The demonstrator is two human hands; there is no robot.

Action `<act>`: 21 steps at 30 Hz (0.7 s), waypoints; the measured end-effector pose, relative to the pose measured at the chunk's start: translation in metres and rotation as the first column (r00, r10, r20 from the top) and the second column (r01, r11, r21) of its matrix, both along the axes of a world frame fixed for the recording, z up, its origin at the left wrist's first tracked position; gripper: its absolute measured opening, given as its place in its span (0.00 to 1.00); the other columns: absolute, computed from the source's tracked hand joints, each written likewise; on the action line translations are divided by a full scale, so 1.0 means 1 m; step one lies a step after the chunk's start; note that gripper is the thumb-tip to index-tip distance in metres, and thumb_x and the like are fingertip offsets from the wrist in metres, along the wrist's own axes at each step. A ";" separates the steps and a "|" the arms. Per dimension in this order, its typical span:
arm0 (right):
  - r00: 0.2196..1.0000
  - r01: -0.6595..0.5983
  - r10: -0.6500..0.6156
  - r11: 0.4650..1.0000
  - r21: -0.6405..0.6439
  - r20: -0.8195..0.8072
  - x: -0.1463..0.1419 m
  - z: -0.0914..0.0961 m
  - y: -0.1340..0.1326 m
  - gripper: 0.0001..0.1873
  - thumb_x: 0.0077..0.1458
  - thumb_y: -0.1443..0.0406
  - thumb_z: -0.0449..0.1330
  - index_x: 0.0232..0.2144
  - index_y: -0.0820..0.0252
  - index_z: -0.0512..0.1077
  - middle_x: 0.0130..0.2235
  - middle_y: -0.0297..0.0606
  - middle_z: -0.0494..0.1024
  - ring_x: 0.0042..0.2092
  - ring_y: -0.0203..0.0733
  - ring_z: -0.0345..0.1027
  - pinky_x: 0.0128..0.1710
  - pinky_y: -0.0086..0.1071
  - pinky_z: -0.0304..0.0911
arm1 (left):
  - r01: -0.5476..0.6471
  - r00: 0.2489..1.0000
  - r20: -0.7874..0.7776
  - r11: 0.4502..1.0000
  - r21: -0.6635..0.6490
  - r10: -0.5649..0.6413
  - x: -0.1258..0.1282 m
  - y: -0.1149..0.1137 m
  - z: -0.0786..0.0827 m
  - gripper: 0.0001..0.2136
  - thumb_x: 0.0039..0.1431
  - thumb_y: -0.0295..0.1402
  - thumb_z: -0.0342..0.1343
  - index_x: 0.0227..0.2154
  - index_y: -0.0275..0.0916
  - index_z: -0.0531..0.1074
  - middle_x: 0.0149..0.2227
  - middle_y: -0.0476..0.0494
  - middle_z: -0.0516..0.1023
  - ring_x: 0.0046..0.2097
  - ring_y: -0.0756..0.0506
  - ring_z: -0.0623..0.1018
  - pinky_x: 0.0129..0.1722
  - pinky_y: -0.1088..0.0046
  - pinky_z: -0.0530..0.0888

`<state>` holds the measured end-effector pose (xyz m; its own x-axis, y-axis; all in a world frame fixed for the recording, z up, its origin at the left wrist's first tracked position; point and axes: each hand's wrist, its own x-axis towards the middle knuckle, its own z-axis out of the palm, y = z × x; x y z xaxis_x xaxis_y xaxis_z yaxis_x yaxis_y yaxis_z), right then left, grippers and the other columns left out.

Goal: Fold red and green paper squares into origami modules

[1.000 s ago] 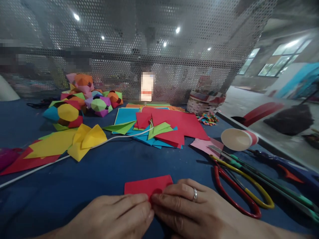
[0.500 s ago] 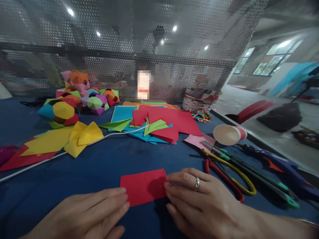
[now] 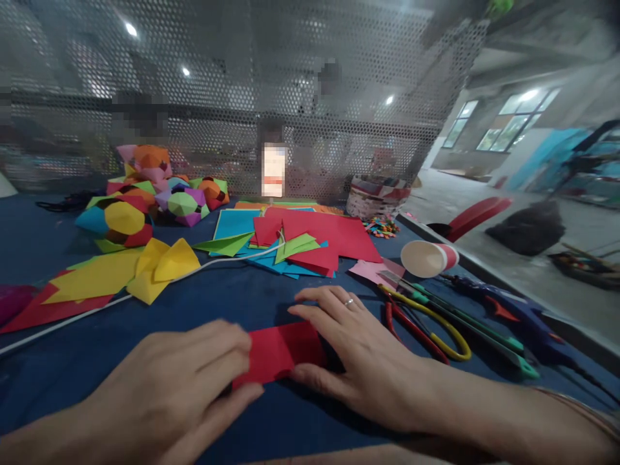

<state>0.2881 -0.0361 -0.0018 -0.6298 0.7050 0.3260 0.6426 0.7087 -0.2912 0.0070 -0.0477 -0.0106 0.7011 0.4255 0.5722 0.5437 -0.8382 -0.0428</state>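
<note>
A folded red paper [image 3: 285, 349] lies in front of me, its long side running left to right. My left hand [image 3: 194, 381] grips its left end, fingers on top and thumb at the lower edge; that end is hidden under the fingers. At the right end, my right hand [image 3: 349, 355] is open, with thumb and fingers spread apart. Its thumb is by the paper's lower edge and its fingers reach past the upper right corner. A ring [image 3: 349, 302] is on one right finger.
Scissors [image 3: 426, 329], a green-handled tool [image 3: 475, 323] and a blue glue gun [image 3: 527, 316] lie at right, near a tipped paper cup [image 3: 429, 258]. Behind are red sheets [image 3: 334, 232], a white cable [image 3: 217, 261], yellow folded paper [image 3: 162, 265], paper balls [image 3: 123, 216] and a woven basket [image 3: 375, 197].
My right hand has opened, its fingers spreading upward and its thumb moving under the paper's lower edge. My left hand has moved up over the left end. The view has shifted slightly.
</note>
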 end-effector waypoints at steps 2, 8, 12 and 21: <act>1.000 0.010 -0.008 0.993 -0.114 0.020 -0.003 0.002 0.001 0.29 0.65 0.51 0.73 0.57 0.65 0.76 0.63 0.55 0.76 0.64 0.63 0.70 0.64 0.62 0.69 | -0.061 0.998 -0.028 0.989 -0.133 0.058 0.011 0.011 0.012 0.07 0.76 0.38 0.58 0.49 0.43 0.76 0.47 0.45 0.85 0.45 0.40 0.86 0.35 0.66 0.79; 0.997 0.027 -0.042 0.972 -0.234 -0.059 -0.009 0.002 -0.003 0.20 0.61 0.60 0.76 0.48 0.64 0.74 0.56 0.50 0.78 0.57 0.58 0.71 0.60 0.57 0.70 | -0.225 0.974 -0.150 0.693 -0.685 0.168 0.036 0.031 0.022 0.18 0.56 0.27 0.71 0.49 0.46 0.79 0.48 0.49 0.82 0.52 0.37 0.83 0.51 0.58 0.75; 0.996 0.072 -0.086 0.957 -0.282 -0.038 -0.009 0.005 -0.002 0.29 0.59 0.58 0.78 0.55 0.65 0.73 0.59 0.50 0.77 0.60 0.61 0.69 0.62 0.62 0.65 | -0.255 0.965 -0.154 0.621 -0.741 0.213 0.036 0.034 0.019 0.17 0.56 0.33 0.70 0.48 0.48 0.78 0.47 0.52 0.80 0.49 0.39 0.82 0.48 0.61 0.72; 0.988 0.080 -0.122 0.925 -0.371 -0.092 -0.005 0.007 0.003 0.22 0.55 0.62 0.80 0.42 0.59 0.72 0.51 0.41 0.76 0.55 0.53 0.68 0.57 0.52 0.66 | -0.227 0.962 -0.096 0.555 -0.800 0.256 0.038 0.038 0.014 0.16 0.46 0.35 0.73 0.39 0.49 0.80 0.38 0.55 0.77 0.39 0.44 0.76 0.37 0.68 0.65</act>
